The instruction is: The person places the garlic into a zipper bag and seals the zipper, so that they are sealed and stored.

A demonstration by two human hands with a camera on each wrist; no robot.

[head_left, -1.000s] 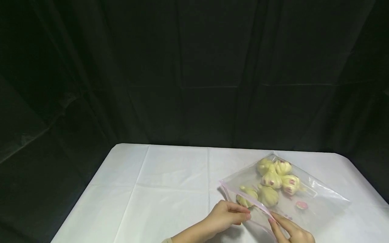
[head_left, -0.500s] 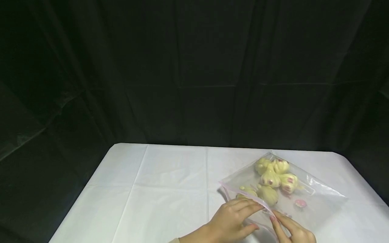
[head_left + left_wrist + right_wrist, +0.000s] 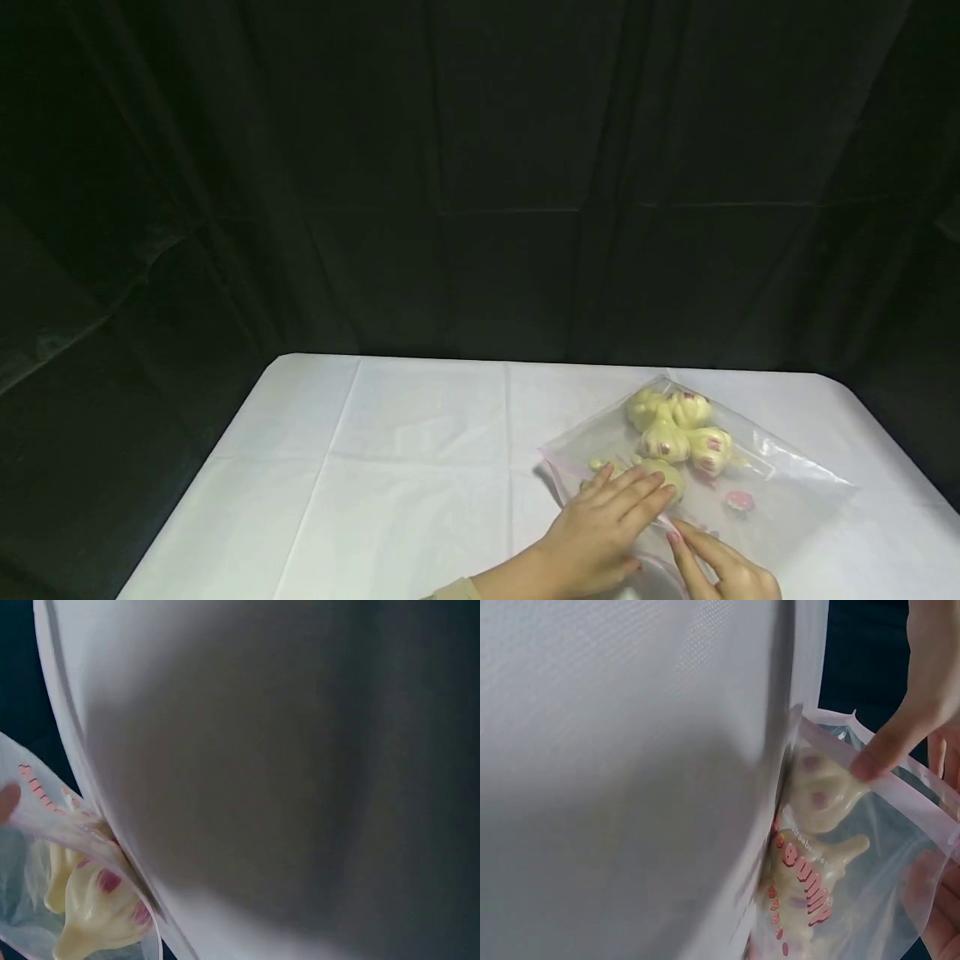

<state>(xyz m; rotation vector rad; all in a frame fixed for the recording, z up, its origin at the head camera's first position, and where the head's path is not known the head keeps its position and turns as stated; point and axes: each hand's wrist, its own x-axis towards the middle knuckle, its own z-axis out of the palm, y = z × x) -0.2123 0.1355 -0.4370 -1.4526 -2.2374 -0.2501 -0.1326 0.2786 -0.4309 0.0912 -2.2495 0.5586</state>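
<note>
A clear zip bag with a pink-edged mouth lies on the right side of the white table, several garlic bulbs inside. My left hand lies over the bag's mouth with fingers fairly straight, covering part of the nearest bulbs. Thumb and finger of my right hand pinch the pink edge at its near end. Red lettering and bulbs show through the bag in the right wrist view, where a thumb touches the pink strip. The left wrist view catches bulbs in the bag and one fingertip.
A white cloth covers the table, extending left of the bag. Black curtain hangs behind the table and along its sides. A pink printed mark shows on the bag.
My left hand has moved right and forward, from gripping the mouth's edge to lying spread across it over the nearer bulbs. My right hand keeps its pinch in nearly the same place.
</note>
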